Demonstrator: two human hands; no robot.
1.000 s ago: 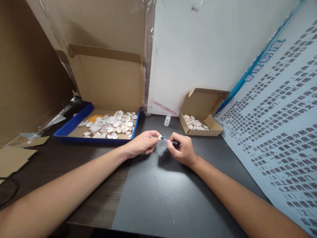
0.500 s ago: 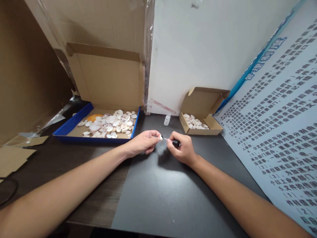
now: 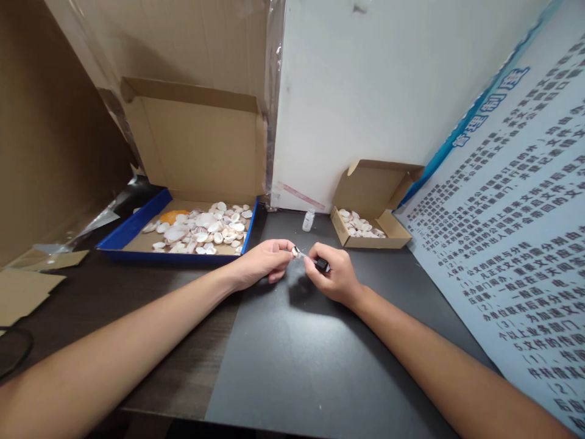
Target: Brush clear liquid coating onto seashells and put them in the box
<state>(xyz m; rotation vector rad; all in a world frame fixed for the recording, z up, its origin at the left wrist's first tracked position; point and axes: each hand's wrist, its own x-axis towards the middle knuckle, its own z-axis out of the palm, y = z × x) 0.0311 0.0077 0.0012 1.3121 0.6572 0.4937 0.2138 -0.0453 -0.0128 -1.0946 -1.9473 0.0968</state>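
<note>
Between the thumb and fingers of my left hand (image 3: 267,263) is a small pale seashell (image 3: 297,251), pinched over the dark mat. My right hand (image 3: 333,273) grips a small applicator brush by its black cap (image 3: 322,265); the thin stem points left and its dark tip meets the shell. A small clear glass bottle (image 3: 308,221) stands behind both hands, near the wall. Whether the shell's surface is coated is too small to tell.
At the left, a blue-edged cardboard box (image 3: 183,258) with its lid raised holds many shells and an orange piece (image 3: 173,216). A smaller open carton (image 3: 379,242) with shells stands back right. Cardboard scraps (image 3: 27,292) lie far left; a printed sheet (image 3: 512,201) borders the right.
The brush has moved slightly left, so its tip now lies over the shell. The shell seems turned more toward me. The bottle and boxes stay put.
</note>
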